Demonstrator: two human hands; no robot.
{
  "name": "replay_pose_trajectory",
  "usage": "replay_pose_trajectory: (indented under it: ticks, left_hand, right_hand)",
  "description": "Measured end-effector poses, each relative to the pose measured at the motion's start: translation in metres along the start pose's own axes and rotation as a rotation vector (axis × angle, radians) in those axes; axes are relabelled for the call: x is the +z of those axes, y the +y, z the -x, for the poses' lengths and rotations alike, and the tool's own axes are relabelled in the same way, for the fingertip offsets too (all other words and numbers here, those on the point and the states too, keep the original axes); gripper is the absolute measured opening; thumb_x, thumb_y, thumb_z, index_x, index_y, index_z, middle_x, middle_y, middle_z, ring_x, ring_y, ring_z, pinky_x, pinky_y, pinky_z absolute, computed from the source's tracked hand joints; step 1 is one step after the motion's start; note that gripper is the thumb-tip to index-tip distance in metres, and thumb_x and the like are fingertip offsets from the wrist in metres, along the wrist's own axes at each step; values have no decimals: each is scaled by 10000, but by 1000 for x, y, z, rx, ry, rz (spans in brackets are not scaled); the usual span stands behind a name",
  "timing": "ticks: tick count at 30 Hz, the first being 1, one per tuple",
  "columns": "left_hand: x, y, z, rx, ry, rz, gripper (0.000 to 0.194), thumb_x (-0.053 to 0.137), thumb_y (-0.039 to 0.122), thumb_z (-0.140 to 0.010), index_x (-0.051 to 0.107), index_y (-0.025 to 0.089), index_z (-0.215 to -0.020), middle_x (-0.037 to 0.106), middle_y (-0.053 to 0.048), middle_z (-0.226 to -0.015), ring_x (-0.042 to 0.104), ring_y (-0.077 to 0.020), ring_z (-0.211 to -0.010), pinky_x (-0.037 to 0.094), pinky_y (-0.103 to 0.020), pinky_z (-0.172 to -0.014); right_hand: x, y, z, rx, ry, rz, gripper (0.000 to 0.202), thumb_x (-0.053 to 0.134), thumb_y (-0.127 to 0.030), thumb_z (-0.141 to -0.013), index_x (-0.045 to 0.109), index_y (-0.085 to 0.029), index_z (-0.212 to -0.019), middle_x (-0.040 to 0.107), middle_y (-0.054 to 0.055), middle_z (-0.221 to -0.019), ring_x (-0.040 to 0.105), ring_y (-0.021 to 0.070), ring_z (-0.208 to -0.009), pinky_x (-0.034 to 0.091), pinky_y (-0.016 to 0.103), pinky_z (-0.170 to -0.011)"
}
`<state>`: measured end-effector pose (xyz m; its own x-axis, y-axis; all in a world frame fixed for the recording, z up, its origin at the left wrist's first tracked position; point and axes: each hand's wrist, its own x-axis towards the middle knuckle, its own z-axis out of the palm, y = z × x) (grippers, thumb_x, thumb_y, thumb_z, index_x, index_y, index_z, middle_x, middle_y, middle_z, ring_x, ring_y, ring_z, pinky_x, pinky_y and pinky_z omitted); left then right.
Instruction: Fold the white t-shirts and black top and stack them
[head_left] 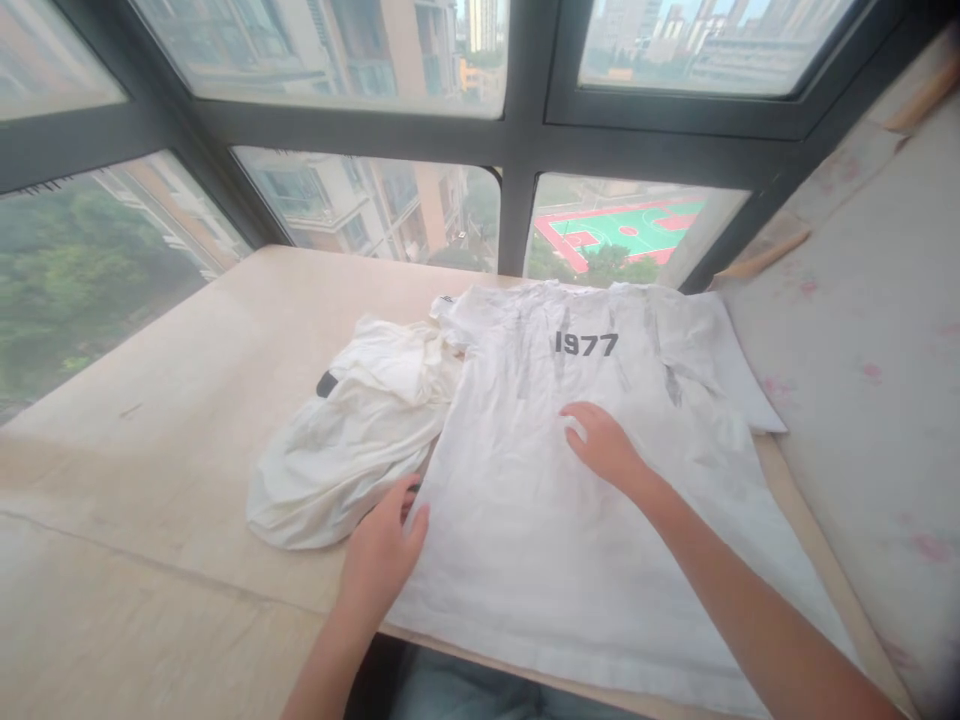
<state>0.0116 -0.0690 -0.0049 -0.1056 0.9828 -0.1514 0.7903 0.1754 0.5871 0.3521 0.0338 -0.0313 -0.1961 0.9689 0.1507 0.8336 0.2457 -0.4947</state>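
Note:
A white T-shirt (525,520) lies spread on the ledge, its collar end toward the window, with "1977" in dark print near the top and some wrinkles across the chest. To its left is a crumpled white garment (322,460) with a small black patch at its edge. My left hand (386,540) is at the shirt's left edge, beside the crumpled garment, thumb and fingers apart. Over the middle of the shirt, below the print, my right hand (604,445) has its thumb and fingers apart, with nothing between them.
The pale stone ledge (135,420) extends to the left, with a seam across it. Dark window frames (375,135) rise behind the clothes. A wall with faint floral marks (862,330) stands close on the right.

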Motion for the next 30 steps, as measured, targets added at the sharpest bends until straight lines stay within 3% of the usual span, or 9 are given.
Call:
replay_pose_trajectory:
  ticks: [3, 6, 11, 14, 16, 20, 25, 27, 30]
  left_hand:
    - [5, 36, -29, 198, 102, -81, 315, 501, 321, -884, 605, 240, -1170, 723, -82, -1037, 696, -259, -938, 522, -363, -797]
    - [10, 70, -87, 326, 164, 9, 329, 523, 278, -893, 579, 198, -1208, 701, -134, -1069, 678, -265, -960, 505, -391, -851]
    - [17, 94, -213, 38, 192, 175, 315, 593, 296, -863, 545, 142, -1134, 639, -182, -1127, 649, -286, -1001, 473, -387, -844]
    - [30, 88, -259, -57, 222, 241, 268, 596, 351, -860, 540, 151, -1029, 646, -165, -1067, 649, -264, -959, 466, -342, -789]
    - [40, 81, -271, -85, 215, 289, 251, 581, 388, -869, 532, 175, -993, 664, -115, -987, 656, -227, -882, 458, -307, -742]
    - [52, 75, -272, -108, 194, 358, 206, 591, 392, -854, 513, 213, -919, 655, -21, -826, 629, -176, -742, 424, -268, -673]
    - [53, 75, -268, -110, 211, 417, 232, 635, 408, -807, 503, 218, -828, 624, -4, -750, 579, -170, -674, 392, -270, -636]
    - [53, 74, -269, -99, 215, 459, 215, 628, 403, -806, 524, 215, -822, 629, -8, -751, 583, -169, -683, 399, -267, -639]
    - [56, 69, -272, -95, 234, 521, 177, 622, 374, -800, 556, 211, -822, 630, -10, -755, 595, -165, -707, 421, -257, -651]
  right_hand:
    - [24, -20, -88, -71, -51, 1, 320, 467, -179, -887, 632, -156, -1160, 629, 111, -1226, 564, 253, -1162, 444, 420, -1034]
    - [45, -38, -174, -103, -91, 63, 343, 481, -155, -883, 628, -112, -1191, 617, 132, -1254, 547, 254, -1184, 422, 391, -1046]
    - [69, -70, -290, -102, -84, 124, 333, 451, -181, -906, 636, -99, -1170, 629, 149, -1209, 568, 258, -1130, 423, 384, -1017]
    - [84, -90, -336, -102, -81, 146, 323, 423, -225, -928, 635, -133, -1155, 638, 137, -1187, 583, 250, -1102, 440, 378, -992]
    - [96, -104, -355, -101, -108, 177, 339, 440, -305, -941, 611, -160, -1195, 638, 131, -1201, 591, 258, -1107, 454, 392, -985]
    - [119, -131, -374, -37, -219, 253, 487, 494, -483, -919, 553, -175, -1291, 645, 160, -1203, 612, 309, -1116, 487, 459, -948]
    - [131, -143, -384, 39, -288, 245, 348, 692, -277, -764, 679, -131, -1079, 684, 179, -1110, 647, 311, -1074, 510, 413, -930]
    - [126, -139, -389, 64, -269, 219, 266, 690, -230, -749, 696, -109, -986, 704, 179, -1008, 664, 300, -1029, 523, 387, -904]
    - [107, -124, -397, 187, -229, -48, 161, 646, -245, -806, 674, -90, -839, 691, 153, -773, 692, 261, -848, 556, 362, -805]
